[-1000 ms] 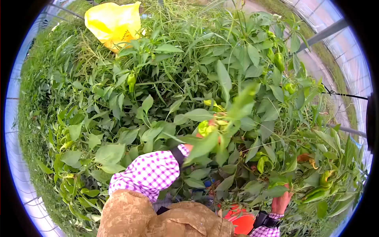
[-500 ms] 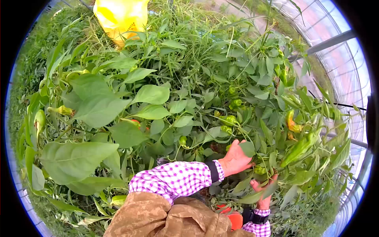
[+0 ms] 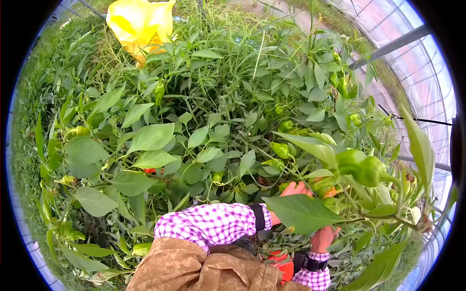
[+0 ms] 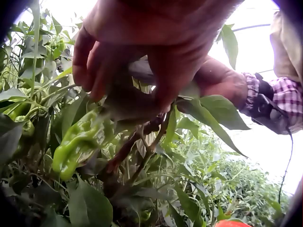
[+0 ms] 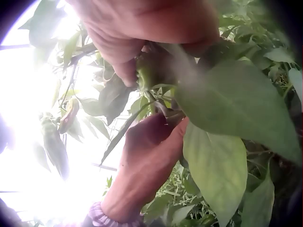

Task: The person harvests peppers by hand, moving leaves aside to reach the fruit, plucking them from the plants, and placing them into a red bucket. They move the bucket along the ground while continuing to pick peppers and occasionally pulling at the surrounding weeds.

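Note:
Both hands work close together among pepper plants at the lower right of the head view, partly behind a big leaf [image 3: 306, 213]. My left hand [image 3: 293, 190] has its fingers curled down in the left wrist view, over a green pepper [image 4: 80, 146] hanging below. In the right wrist view, the left hand's [image 5: 147, 156] thumb and finger pinch at a stem [image 5: 165, 113]. My right hand [image 5: 151, 23] curls round a green pepper [image 5: 149, 71], largely hidden by its fingers and blurred leaves.
More green peppers [image 3: 364, 167] hang close in front at the right. A red container [image 3: 284, 266] stands by the lap. Dense foliage spreads all round, with a yellow bag [image 3: 141, 24] at the back and a metal pole [image 3: 393, 46] at the right.
My left hand has swung right and down to meet the right hand. The right hand has shifted slightly left. A branch with peppers and leaves now hangs in front of both.

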### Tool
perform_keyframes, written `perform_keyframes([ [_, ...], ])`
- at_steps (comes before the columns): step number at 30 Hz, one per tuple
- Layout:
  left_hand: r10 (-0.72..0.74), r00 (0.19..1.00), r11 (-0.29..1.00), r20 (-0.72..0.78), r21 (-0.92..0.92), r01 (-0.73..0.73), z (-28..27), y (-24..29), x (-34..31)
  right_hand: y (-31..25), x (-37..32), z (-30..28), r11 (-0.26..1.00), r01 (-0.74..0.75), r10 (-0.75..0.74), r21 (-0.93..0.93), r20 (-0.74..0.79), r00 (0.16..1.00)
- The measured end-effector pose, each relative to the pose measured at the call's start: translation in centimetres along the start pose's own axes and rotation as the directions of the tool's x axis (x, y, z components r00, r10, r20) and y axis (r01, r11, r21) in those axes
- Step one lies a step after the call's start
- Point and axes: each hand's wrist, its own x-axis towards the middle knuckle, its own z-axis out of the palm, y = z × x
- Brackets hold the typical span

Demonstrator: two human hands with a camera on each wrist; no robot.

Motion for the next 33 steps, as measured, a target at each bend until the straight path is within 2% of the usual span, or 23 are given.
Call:
perform_keyframes([
  [1,0.014,0.995,0.997,-0.102,0.076,-0.007,0.0,0.0,0.1,2.0,0.8,-1.2,0.998,0.052,-0.057,0.047,0.103,0.993],
  [2,0.035,0.979,0.989,-0.199,0.151,-0.004,0.0,-0.1,0.2,2.0,1.1,-1.6,0.998,0.048,-0.053,0.049,0.105,0.993],
  [3,0.040,0.999,0.996,-0.010,0.081,-0.039,-2.2,-0.5,0.6,1.6,1.2,-2.3,0.886,-0.118,-0.005,0.448,0.265,0.964],
  [4,0.045,0.992,0.999,0.121,0.005,-0.046,-5.6,-0.5,0.9,0.3,1.1,-2.9,0.604,-0.319,-0.030,0.730,0.421,0.907],
  [5,0.010,0.970,0.990,0.244,-0.141,0.025,-8.6,-1.0,1.5,-6.6,-1.5,0.4,0.580,-0.207,-0.169,0.788,0.365,0.915],
  [6,-0.006,0.930,0.955,0.367,-0.272,0.114,-10.7,-2.2,2.2,-6.5,-0.7,0.6,0.576,-0.205,-0.170,0.791,0.362,0.917],
  [7,-0.040,0.916,0.899,0.400,-0.385,0.207,-11.5,-4.7,2.9,-6.3,0.1,0.8,0.775,-0.144,0.024,0.616,0.199,0.980],
  [8,-0.066,0.897,0.822,0.437,-0.485,0.298,-12.4,-7.2,3.7,-6.3,1.0,1.1,0.913,-0.143,0.164,0.383,-0.023,0.986],
  [9,-0.238,0.797,0.706,0.555,-0.465,0.534,-14.2,-8.9,4.4,-9.5,0.3,2.0,0.883,-0.222,0.257,0.413,-0.030,0.966],
  [10,-0.353,0.767,0.754,0.537,-0.323,0.573,-14.3,-11.8,5.2,-9.7,0.3,2.2,0.881,-0.219,0.257,0.419,-0.034,0.966],
  [12,-0.568,0.612,0.519,0.551,-0.338,0.785,-13.0,-18.0,6.5,-9.4,0.7,2.5,0.858,-0.174,0.238,0.483,-0.074,0.968],
  [13,-0.645,0.549,0.417,0.532,-0.357,0.836,-12.0,-20.9,7.2,-8.9,0.8,2.4,0.849,-0.152,0.215,0.507,-0.068,0.974],
  [14,-0.650,0.557,0.410,0.517,-0.379,0.830,-10.4,-23.7,7.6,-8.5,0.9,2.5,0.845,-0.146,0.216,0.514,-0.079,0.973],
  [16,-0.661,0.557,0.258,0.503,-0.544,0.798,-7.7,-25.1,8.4,-8.4,0.8,2.8,0.837,-0.118,0.219,0.534,-0.131,0.967],
  [18,-0.671,0.479,0.075,0.566,-0.591,0.803,-4.0,-26.4,9.5,-8.7,0.8,3.3,0.815,-0.129,0.257,0.564,-0.154,0.954],
  [21,-0.793,0.440,-0.035,0.421,-0.753,0.658,-0.2,-27.5,11.4,-10.1,0.1,3.5,0.788,-0.251,0.439,0.562,-0.228,0.869],
  [23,-0.860,0.381,-0.079,0.339,-0.827,0.557,1.5,-28.6,12.5,-8.0,-0.3,2.7,0.788,-0.219,0.401,0.575,-0.209,0.892],
  [24,-0.914,0.319,-0.052,0.252,-0.850,0.524,2.4,-29.2,12.9,-7.3,-0.4,2.4,0.786,-0.184,0.352,0.590,-0.183,0.918],
  [25,-0.947,0.263,-0.027,0.186,-0.860,0.509,3.0,-30.0,13.5,-7.0,-0.5,2.2,0.812,-0.137,0.349,0.568,-0.282,0.894],
  [26,-0.972,0.205,-0.001,0.118,-0.869,0.495,3.5,-30.9,14.0,-6.3,-0.6,1.8,0.812,-0.136,0.352,0.567,-0.291,0.889],
  [28,-0.976,0.163,0.211,-0.145,-0.811,0.546,4.6,-33.0,14.8,-4.4,-1.8,0.4,0.795,-0.206,0.393,0.571,-0.226,0.891],
  [32,-0.976,0.032,0.178,-0.215,-0.706,0.685,3.4,-32.3,17.0,-2.0,-3.0,-1.7,0.762,-0.328,0.441,0.559,-0.075,0.895],
  [33,-0.962,0.044,0.241,-0.270,-0.756,0.609,5.1,-34.3,17.1,-5.4,-2.4,0.3,0.691,-0.285,0.451,0.664,-0.089,0.888],
])
